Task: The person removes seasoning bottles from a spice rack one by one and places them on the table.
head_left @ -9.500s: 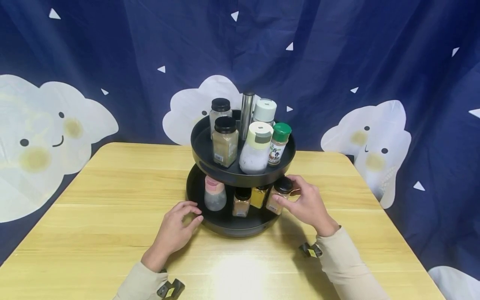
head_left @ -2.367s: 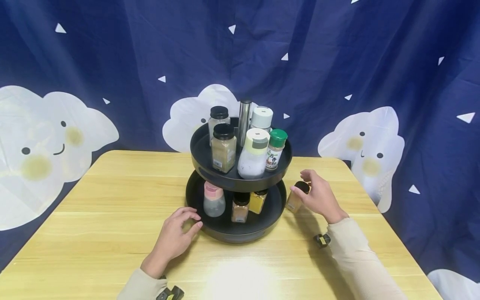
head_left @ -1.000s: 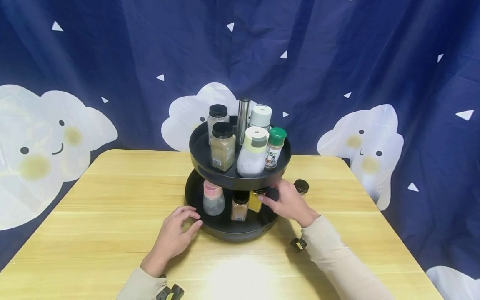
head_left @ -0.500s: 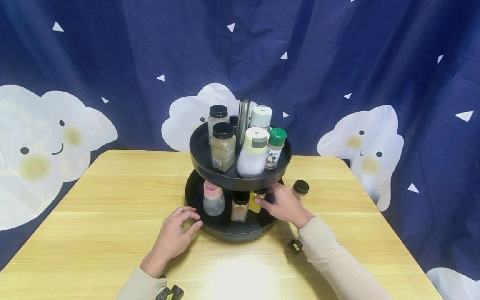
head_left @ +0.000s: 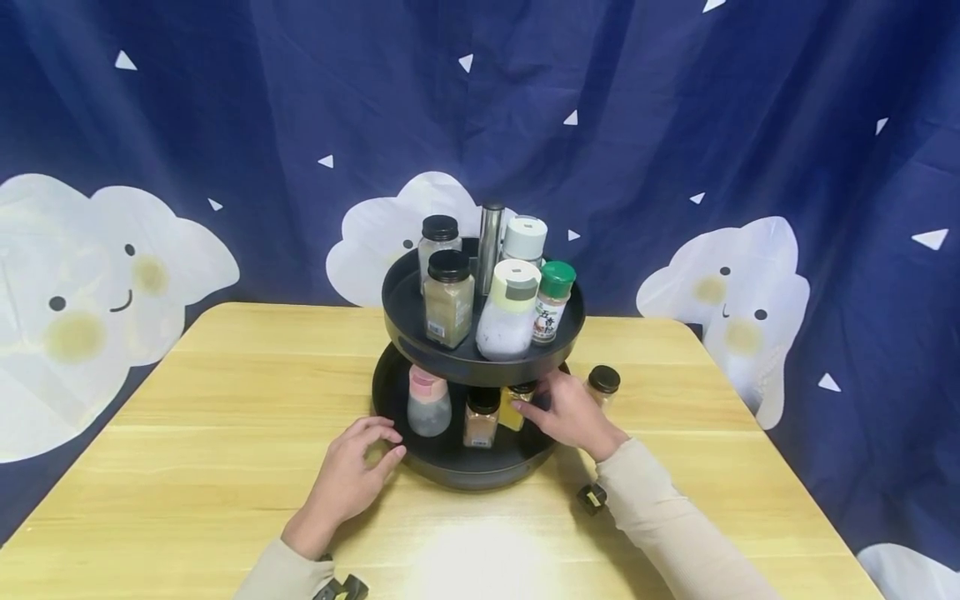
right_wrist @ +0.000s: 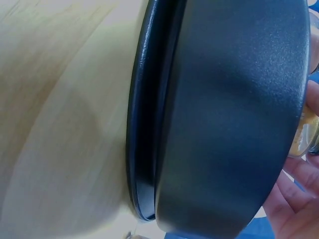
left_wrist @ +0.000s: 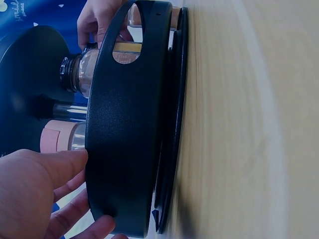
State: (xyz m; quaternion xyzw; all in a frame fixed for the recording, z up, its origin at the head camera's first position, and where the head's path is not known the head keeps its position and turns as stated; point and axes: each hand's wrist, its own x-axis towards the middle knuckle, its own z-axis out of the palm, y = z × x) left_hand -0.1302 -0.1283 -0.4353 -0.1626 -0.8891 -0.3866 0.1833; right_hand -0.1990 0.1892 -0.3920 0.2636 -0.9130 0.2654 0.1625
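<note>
Across the top of the frame we see the curtain [head_left: 600, 150], and below it the table [head_left: 225, 400]. At the centre stands the two-tier rack [head_left: 480, 370]. At lower left, the left hand [head_left: 345, 479], fingers loosely spread, touches its lower tray [head_left: 465, 478]; right of centre, the right hand [head_left: 573, 412] pinches the yellow jar [head_left: 510, 419] in that tray. Left of this jar we find the pink-capped bottle [head_left: 429, 412] and brown jar [head_left: 481, 429].

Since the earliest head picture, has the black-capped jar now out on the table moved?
Yes, to the right: judged against the lower tray, the black-capped jar has gone from its right side onto the table outside it.
</note>
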